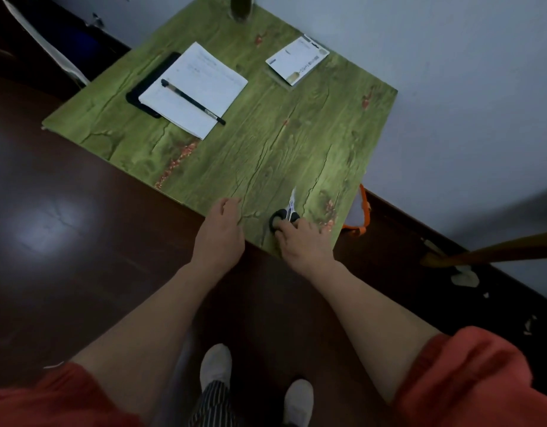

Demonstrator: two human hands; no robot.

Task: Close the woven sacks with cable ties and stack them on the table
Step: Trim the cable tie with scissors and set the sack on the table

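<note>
No woven sack or cable tie shows here (only an orange-edged thing (360,211) past the desk's right edge, which I cannot identify). Such a sack is probably limp and a little slippery, so I would gather its neck and hold it there. On the desk (266,143), near its front right corner, lie scissors (289,211). The right hand (300,241) has its fingertips on their black handle, but I cannot tell if it grips them. The left hand (220,229) hovers at the front edge, loosely curled and holding nothing.
</note>
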